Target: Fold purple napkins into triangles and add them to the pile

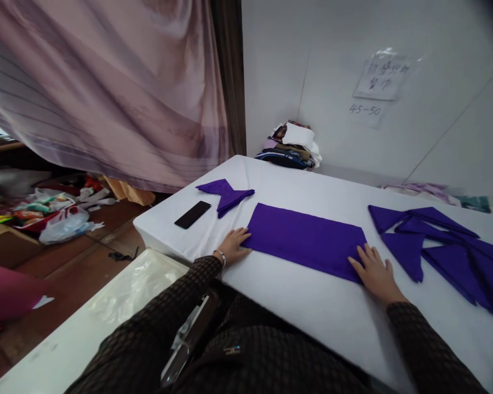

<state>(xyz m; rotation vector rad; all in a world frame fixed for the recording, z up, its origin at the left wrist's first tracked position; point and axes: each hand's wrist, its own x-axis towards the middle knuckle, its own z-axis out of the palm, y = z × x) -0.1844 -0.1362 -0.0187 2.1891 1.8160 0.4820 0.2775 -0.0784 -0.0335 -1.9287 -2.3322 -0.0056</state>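
A purple cloth napkin (306, 238), folded into a long flat rectangle, lies in front of me on the white-covered table (304, 295). At its left end my left hand (233, 246) rests with fingers stretched out, the tips touching the edge. My right hand (373, 273) lies on the lower right corner with its fingers spread. Beyond my left hand sits a smaller folded purple cloth (227, 195) with pointed ends. Off to the right of my right hand is an overlapping group of purple folded cloths (447, 249) with pointed corners.
A black phone (193, 214) lies near the table's left edge. Behind the table is a pile of folded clothes (293, 145) by the wall. A pink curtain (148, 93) hangs at the left. Bags and boxes (63, 221) clutter the floor there. A pale surface (107, 306) adjoins the table.
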